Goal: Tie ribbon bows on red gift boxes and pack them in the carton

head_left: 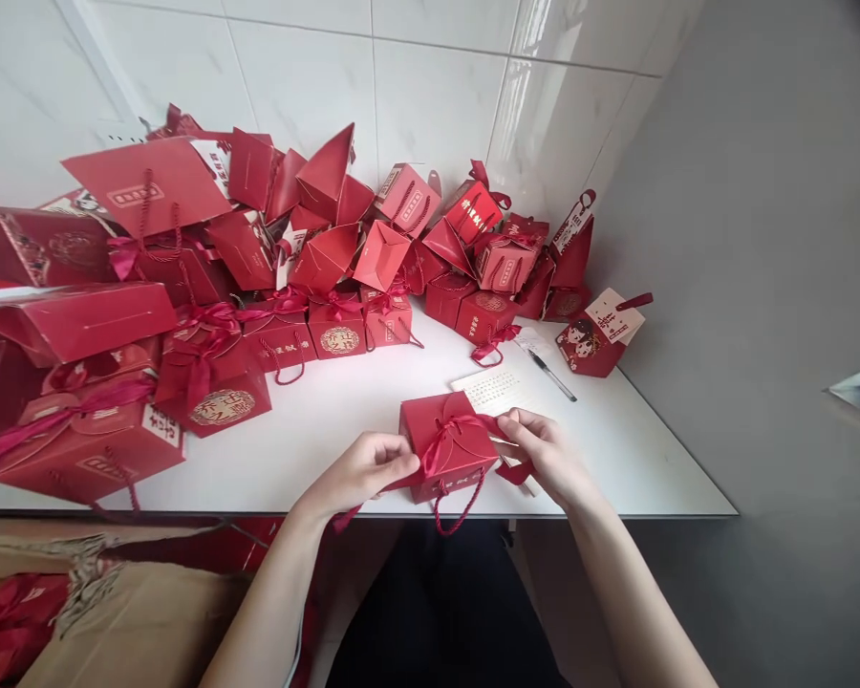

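Note:
A red gift box [417, 425] sits at the table's front edge, its top flaps folded over each other. Across its top runs a red ribbon [445, 432], crossed or knotted in the middle. My left hand [362, 473] is closed on the ribbon at the box's left side, and a loose tail hangs below it. At the right side my right hand [541, 449] pinches the other part of the ribbon between thumb and fingers. A twisted red cord handle [465, 516] droops from the box's front over the edge.
Red gift boxes [222, 377] are heaped along the left and back of the white table [330, 411]. Behind my box lie a handwritten note [498, 387] and a pen [553, 375]. A grey panel stands right; a cardboard carton [143, 621] is below left.

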`<state>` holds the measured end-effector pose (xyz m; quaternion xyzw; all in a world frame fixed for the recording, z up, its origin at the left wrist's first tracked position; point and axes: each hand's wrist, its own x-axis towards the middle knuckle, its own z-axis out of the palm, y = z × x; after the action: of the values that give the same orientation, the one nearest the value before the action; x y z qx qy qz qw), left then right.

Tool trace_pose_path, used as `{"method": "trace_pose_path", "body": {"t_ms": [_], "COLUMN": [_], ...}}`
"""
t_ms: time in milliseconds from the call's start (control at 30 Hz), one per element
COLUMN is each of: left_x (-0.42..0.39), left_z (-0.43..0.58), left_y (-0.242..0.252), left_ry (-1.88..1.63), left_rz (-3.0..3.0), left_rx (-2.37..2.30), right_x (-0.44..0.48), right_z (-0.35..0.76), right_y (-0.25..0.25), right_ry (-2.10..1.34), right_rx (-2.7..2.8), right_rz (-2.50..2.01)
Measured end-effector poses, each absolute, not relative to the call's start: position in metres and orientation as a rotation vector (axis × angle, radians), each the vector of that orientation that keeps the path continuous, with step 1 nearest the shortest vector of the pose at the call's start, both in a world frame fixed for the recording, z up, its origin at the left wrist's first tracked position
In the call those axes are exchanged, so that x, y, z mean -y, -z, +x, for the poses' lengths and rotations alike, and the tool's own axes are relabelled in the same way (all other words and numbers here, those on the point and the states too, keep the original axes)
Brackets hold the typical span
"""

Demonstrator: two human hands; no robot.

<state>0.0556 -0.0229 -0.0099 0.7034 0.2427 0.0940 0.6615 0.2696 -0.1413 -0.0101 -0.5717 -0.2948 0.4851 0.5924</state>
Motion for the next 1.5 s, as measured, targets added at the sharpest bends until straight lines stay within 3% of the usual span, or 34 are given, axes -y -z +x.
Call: {"method": "trace_pose_path", "body": {"t_ms": [233,933,1500], "left_x": [0.009,0.033,0.04], "left_z": [0.043,0.047,0.057], "left_y": [0.008,0.013,0.017], "left_ry": [-0.193,-0.404,-0.275], "left_rz": [1.625,1.517,1.592], "left_rx": [-0.355,-0.671,-0.626], "right_x": [0.154,0.173,0.169], "right_z": [0.279,0.282,0.279], "right_y": [0.017,0.022,0.012], "right_ry": [-1.212,-1.214,-1.106], "right_rx": [0.646,0.737,0.994], "right_rz": [-1.323,-1.289,-1.448]}}
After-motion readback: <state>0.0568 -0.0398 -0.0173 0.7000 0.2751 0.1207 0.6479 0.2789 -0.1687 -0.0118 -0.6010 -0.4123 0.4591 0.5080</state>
